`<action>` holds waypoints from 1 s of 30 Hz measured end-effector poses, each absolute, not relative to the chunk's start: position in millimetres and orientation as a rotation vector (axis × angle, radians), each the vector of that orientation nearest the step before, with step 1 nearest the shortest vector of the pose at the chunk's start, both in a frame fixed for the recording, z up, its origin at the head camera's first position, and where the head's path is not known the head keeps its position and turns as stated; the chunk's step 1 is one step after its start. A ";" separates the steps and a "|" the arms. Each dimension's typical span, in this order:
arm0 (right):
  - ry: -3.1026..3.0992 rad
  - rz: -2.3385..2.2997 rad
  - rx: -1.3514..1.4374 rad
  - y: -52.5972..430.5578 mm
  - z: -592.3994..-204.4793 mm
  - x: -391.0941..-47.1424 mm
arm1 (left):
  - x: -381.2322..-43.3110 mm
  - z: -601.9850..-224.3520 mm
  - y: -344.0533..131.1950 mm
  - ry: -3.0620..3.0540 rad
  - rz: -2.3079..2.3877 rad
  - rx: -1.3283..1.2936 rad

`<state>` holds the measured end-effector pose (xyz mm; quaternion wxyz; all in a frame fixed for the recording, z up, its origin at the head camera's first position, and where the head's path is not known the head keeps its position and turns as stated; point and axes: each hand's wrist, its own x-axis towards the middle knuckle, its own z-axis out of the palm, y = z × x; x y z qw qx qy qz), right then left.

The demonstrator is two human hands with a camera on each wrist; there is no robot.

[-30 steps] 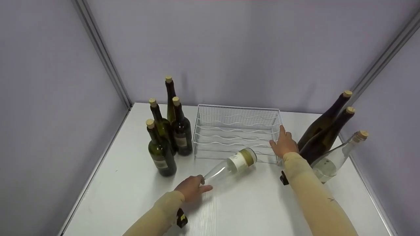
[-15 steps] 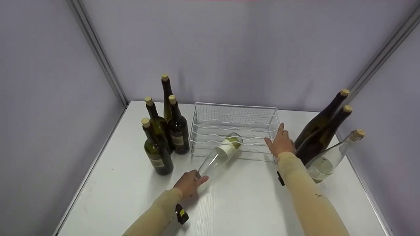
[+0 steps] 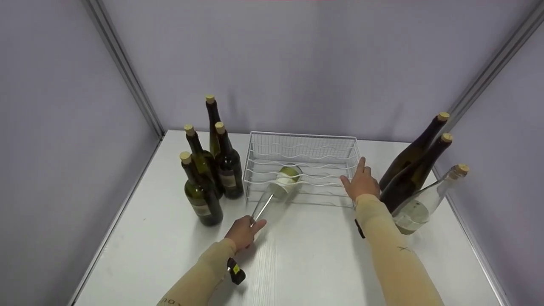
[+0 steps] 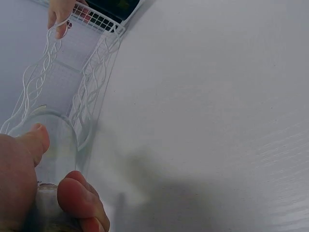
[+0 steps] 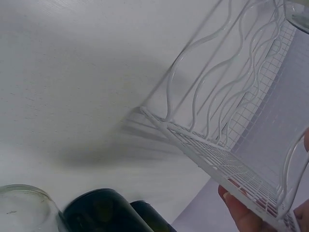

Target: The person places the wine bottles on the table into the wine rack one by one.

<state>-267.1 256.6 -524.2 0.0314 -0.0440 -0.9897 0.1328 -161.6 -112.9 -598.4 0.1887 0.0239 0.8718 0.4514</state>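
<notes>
My left hand (image 3: 242,233) grips the neck of a clear glass bottle (image 3: 275,192) with a white and gold-green label. Tilted away from me, the bottle has its base among the wavy bars at the left part of a white wire rack (image 3: 304,135). In the left wrist view, thumb and fingers wrap the neck; part of it is hidden. At the rack's right side, my right hand (image 3: 364,185) holds the mesh wall. The right wrist view shows fingers (image 5: 236,207) outside that wall and a bit of the hand at its inner side.
Several dark corked bottles (image 3: 228,172) stand left of the rack. Right of it are two tall dark bottles (image 3: 414,180) and a clear corked bottle (image 3: 418,212), partly behind the right sleeve. Walls (image 3: 297,63) enclose the white table (image 3: 306,255).
The clear bottle's base has moved forward and left from in front of the rack into its wavy bars. My left hand went along with it; the right hand stays at the rack's side.
</notes>
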 end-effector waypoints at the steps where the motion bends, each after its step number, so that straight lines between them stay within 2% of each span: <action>1: -3.046 0.403 -0.136 256.4 -524.2 -267.1 | -162.4 -598.6 -112.6 2.438 1.280 0.062; 8: -3.017 0.387 -0.121 255.5 -526.3 -267.7 | -163.2 -598.5 -112.9 2.373 1.337 0.010; 21: -3.021 0.386 -0.137 257.2 -525.3 -266.0 | -168.9 -598.4 -119.2 2.033 1.659 -0.332; 30: -3.028 0.380 -0.153 257.8 -525.3 -264.6 | -175.1 -598.6 -112.4 2.033 1.744 -0.416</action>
